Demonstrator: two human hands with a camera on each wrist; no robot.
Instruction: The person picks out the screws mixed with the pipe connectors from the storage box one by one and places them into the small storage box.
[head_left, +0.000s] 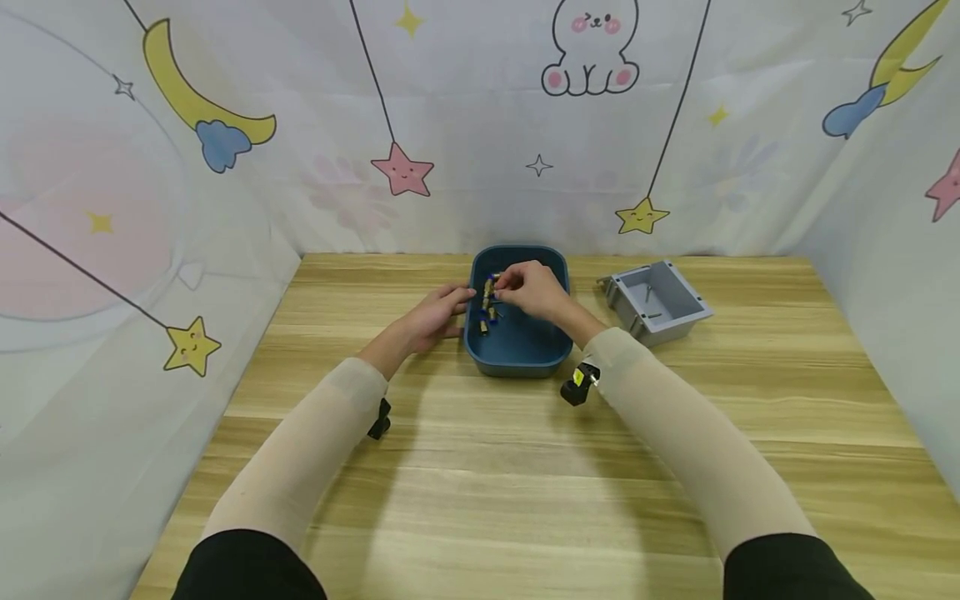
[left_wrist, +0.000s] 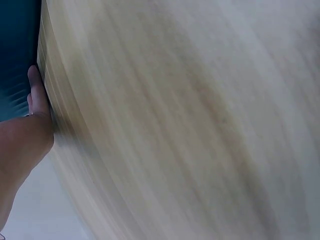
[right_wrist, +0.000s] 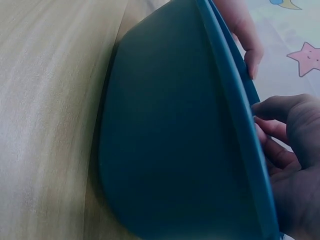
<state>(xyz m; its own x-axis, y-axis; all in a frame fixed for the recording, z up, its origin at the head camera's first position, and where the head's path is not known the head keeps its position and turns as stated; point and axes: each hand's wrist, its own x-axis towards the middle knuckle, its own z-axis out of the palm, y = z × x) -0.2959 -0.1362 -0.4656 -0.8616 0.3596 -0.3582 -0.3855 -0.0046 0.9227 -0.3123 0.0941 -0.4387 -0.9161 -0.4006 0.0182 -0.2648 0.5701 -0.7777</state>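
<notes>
A dark blue bin (head_left: 517, 369) stands on the wooden table. Several brass fittings with blue ends (head_left: 486, 302) lie along its left side. My left hand (head_left: 435, 317) rests against the bin's left side, fingertips at the rim and thumb lower along the outer wall. In the left wrist view the thumb (left_wrist: 38, 92) lies straight beside the bin. My right hand (head_left: 534, 290) reaches inside from the right, thumb and bent fingers close together beside the fittings. From the right wrist view, the bin's rim (right_wrist: 235, 100) hides those fingertips, so whether they pinch anything is unclear.
Right of the bin sits a grey open box (head_left: 678, 332) with small screws (head_left: 648, 293) inside. Wooden table surface (head_left: 510, 467) lies in front. A printed white cloth (head_left: 480, 208) hangs behind and along both sides.
</notes>
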